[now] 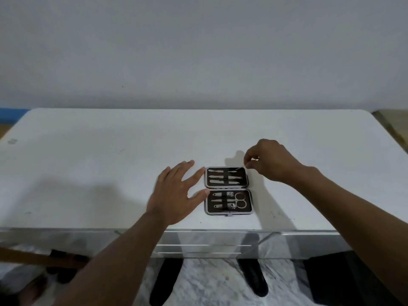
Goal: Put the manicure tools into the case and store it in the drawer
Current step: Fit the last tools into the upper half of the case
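A small dark manicure case (228, 190) lies open flat on the white table (110, 162), silver-rimmed, with two halves. The far half holds several slim metal tools under a strap. The near half holds scissors (239, 199), clippers and files. My right hand (269, 161) hovers at the case's far right corner and pinches a thin metal tool (240, 166) whose tip points into the far half. My left hand (176, 191) lies with fingers spread straight just left of the case, index fingertip and thumb tip touching its left edge.
A drawer front with two thin horizontal lines (203, 248) sits under the table's front edge. A wall stands close behind the table. Below are a marbled floor, dark table legs and a wooden piece (39, 258) at the lower left.
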